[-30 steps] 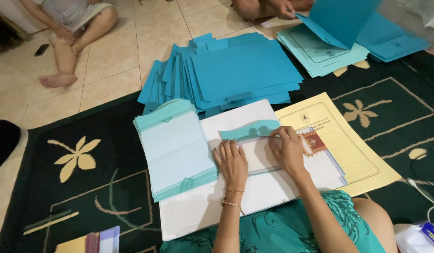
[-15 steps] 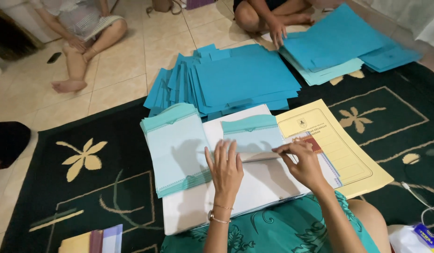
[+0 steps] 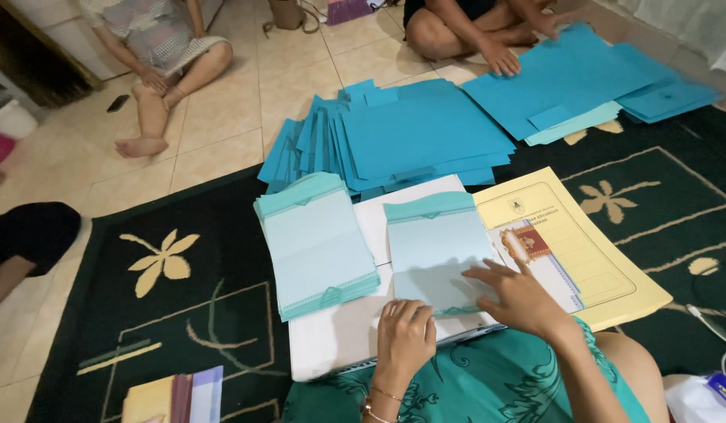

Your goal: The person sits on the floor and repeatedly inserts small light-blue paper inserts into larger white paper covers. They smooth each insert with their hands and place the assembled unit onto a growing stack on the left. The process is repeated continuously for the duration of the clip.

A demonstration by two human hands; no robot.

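Pressing flat on a pale blue sheet [image 3: 435, 251], the right hand [image 3: 520, 298] lies open with fingers spread, its fingertips on the sheet's right edge and lower part; it grips nothing. The left hand [image 3: 406, 337] rests with fingers curled loosely downward at the sheet's bottom edge, touching the edge and the white board [image 3: 332, 337] under it; whether it pinches the paper cannot be told.

The sheet has a darker teal band along its top and lies on the white board, which rests across the person's lap and the dark green rug [image 3: 167, 313]. Just left of it on the same board sits a neat stack of like pale blue sheets [image 3: 316, 243], each with the teal top band. Just right of it, partly under the right hand, lies a white form with a small red-and-gold printed block [image 3: 531, 241], on top of a large yellow folder [image 3: 590, 251] with a small emblem near its top.

Beyond the board a fanned pile of bright blue folders [image 3: 410, 133] lies on the rug. Farther right is another spread of blue folders [image 3: 582, 78], touched by another person's hand [image 3: 500, 59].
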